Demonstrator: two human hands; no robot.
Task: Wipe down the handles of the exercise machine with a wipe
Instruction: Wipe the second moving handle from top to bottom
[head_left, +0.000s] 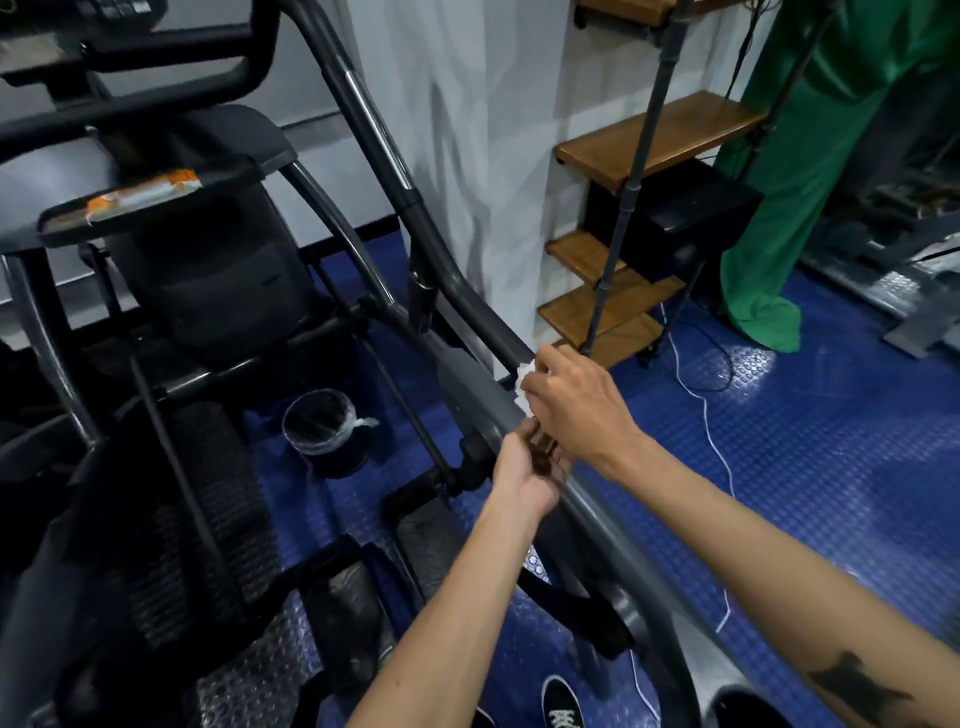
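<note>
wipe (523, 385): small white wad, mostly hidden under the right hand (574, 399), pressed against the machine's long grey handle bar (483, 322) approx mid-way down its slope
right hand: fingers curled over the wipe, clamping it onto the bar w/ palm on top
left hand (524, 467): closed around the same bar just below the right one, prob steadying it. Something dark sits at the fingers, can't tell what
how it handles: wipe looks thin, soft, damp-ish, so it'll bunch or tear if dragged hard; best wrapped round the tube & slid along. Bar is stiff metal, smooth and prob a bit slick, and likely swings on its pivot, hence the 2nd grip
where to grab: wipe in the palm, fingers round the tube
other stuff: bin (322, 423) w/ liner on the blue floor (831, 467) nearby, orange/white pack (143, 196) up on the console tray
</note>
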